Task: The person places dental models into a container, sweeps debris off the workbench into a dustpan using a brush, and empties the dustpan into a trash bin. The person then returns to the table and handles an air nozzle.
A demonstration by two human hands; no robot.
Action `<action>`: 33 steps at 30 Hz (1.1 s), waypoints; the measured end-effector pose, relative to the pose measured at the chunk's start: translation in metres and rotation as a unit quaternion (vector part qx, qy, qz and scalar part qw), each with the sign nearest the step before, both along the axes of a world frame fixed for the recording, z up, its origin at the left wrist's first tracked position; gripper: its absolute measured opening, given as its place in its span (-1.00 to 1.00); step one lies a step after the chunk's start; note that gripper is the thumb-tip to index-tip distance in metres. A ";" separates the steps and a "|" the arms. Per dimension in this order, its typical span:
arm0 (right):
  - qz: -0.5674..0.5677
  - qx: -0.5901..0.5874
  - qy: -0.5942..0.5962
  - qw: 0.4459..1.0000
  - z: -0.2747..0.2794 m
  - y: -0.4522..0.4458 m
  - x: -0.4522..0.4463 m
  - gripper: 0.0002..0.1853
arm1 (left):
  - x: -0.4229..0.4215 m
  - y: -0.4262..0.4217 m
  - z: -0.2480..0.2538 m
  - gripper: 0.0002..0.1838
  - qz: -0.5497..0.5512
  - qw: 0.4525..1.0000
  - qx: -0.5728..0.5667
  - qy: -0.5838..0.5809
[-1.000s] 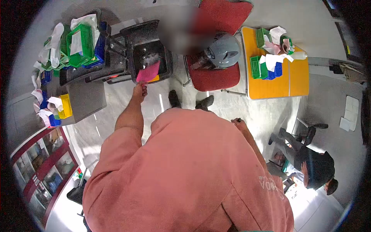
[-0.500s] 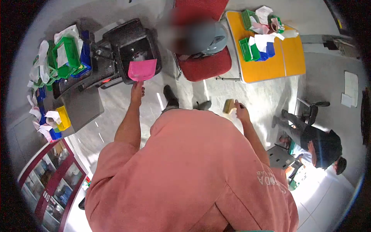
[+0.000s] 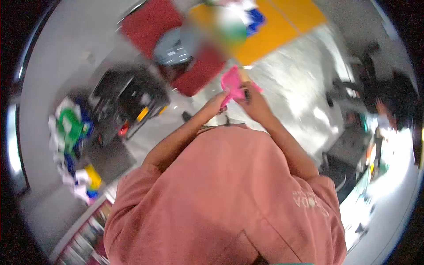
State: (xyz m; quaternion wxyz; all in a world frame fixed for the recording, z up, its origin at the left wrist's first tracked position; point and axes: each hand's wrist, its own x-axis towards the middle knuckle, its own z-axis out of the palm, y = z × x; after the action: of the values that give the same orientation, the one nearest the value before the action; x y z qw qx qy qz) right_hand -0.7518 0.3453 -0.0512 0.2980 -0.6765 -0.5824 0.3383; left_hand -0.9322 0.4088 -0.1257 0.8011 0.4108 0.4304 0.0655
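My left hand (image 3: 215,106) is closed on the handle of a pink dustpan (image 3: 232,82), held in front of my body. Close beside it, my right hand (image 3: 252,100) grips a brush with a dark handle and pale head (image 3: 244,74); the brush overlaps the dustpan, and motion blur hides whether they touch. Beyond the dustpan is a red chair (image 3: 194,79) with a grey helmet (image 3: 170,47) on it.
A black bin (image 3: 137,99) stands to the left, near green, blue and yellow trays (image 3: 73,126). An orange table (image 3: 276,33) with a blue tray (image 3: 256,21) is ahead on the right. Another person (image 3: 395,101) is at the far right.
The dustpan has moved away from the black bin toward the middle. My right hand has come up beside it with the brush. The view has turned, shifting the furniture.
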 end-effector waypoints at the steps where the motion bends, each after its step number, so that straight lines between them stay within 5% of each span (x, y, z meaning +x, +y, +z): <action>1: 0.028 0.011 -0.030 0.999 0.005 -0.011 0.009 -0.58 | 0.033 -0.006 0.013 -0.36 -0.005 1.000 0.015 -0.023; 2: 0.012 -0.007 -0.060 0.998 0.008 -0.025 0.017 -0.54 | 0.062 -0.012 0.033 -0.40 -0.019 0.997 0.044 -0.056; 3: -0.005 -0.028 -0.089 0.996 0.008 -0.041 0.025 -0.51 | 0.088 -0.028 0.006 -0.47 0.007 0.936 0.286 -0.206; 4: -0.032 -0.017 -0.052 0.998 0.018 -0.056 0.036 -0.45 | 0.106 -0.019 -0.002 -0.50 -0.020 0.998 0.010 -0.065; 6: -0.078 0.030 -0.012 0.996 0.017 -0.089 0.059 -0.28 | 0.139 -0.045 0.036 -0.53 -0.038 0.990 0.097 -0.098; 11: -0.269 -0.022 0.090 0.959 0.004 -0.155 0.101 0.06 | 0.211 -0.076 0.020 -0.59 -0.212 0.966 0.026 -0.146; 18: -0.448 0.011 0.159 0.880 -0.011 -0.237 0.182 -0.04 | 0.332 -0.142 0.021 -0.71 -0.486 0.837 0.157 -0.197; 21: -0.514 -0.018 0.197 0.835 -0.012 -0.268 0.230 -0.07 | 0.399 -0.164 0.031 -0.76 -0.497 0.861 0.027 -0.101; 26: -0.607 0.002 0.168 0.777 -0.009 -0.352 0.296 -0.33 | 0.523 -0.201 0.057 -0.82 -0.556 0.823 0.004 -0.115; 30: -0.757 -0.031 0.166 0.631 0.005 -0.444 0.315 -0.48 | 0.614 -0.230 0.056 -0.75 -0.633 0.761 0.078 -0.117; 33: -0.878 0.107 0.140 0.444 0.026 -0.524 0.292 -0.65 | 0.663 -0.271 0.066 -0.73 -0.654 0.746 0.078 -0.096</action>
State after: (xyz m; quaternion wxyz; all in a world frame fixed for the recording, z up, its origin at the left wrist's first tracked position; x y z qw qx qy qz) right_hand -0.4595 -0.1790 -0.0251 0.5835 -0.7329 0.3408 -0.0795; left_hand -0.2690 0.1381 -0.0601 0.6497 0.6444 -0.0300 -0.4020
